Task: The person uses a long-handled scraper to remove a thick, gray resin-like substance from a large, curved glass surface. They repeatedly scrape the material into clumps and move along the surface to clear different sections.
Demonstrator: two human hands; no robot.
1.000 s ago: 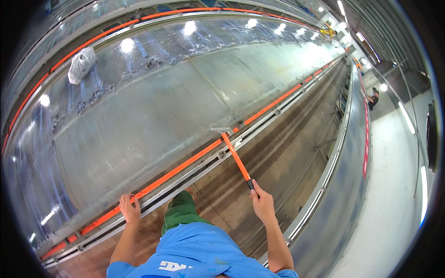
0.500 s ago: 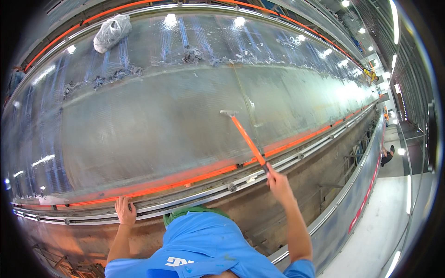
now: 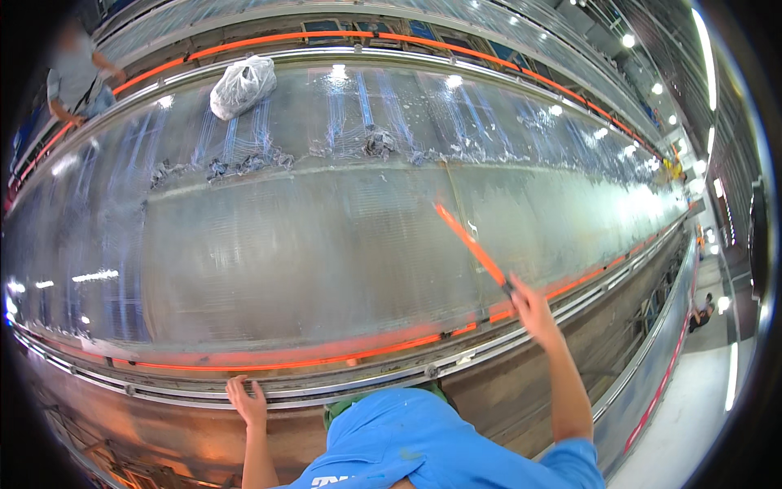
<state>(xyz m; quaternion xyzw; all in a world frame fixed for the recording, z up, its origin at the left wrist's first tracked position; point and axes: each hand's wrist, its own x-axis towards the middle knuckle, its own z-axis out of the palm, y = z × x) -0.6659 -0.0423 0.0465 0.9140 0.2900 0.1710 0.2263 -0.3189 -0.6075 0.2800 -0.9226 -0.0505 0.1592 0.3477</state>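
Observation:
My right hand (image 3: 533,311) is closed around the black grip of a long orange-handled scraper (image 3: 474,244), held out over the wide, wet, flat surface (image 3: 301,253). The far end of the handle points up and left; its head is smeared and hard to make out now. My left hand (image 3: 247,399) rests at the metal rail (image 3: 318,397) along the near edge, holding nothing, its thumb apart from the fingers. Crumpled dark scraps (image 3: 379,143) and thin blue threads or streaks lie on the far half of the surface.
A white plastic bag (image 3: 243,85) sits near the far edge. Orange strips (image 3: 285,361) run along both long edges. A person in grey (image 3: 77,81) stands at the far left; a figure in yellow (image 3: 672,168) is at the far right. A grey side panel (image 3: 643,359) slants at right.
My view has shifted, so the scene sits lower and to the right. The scraper's head has blurred from sight. A person has come into view at far left.

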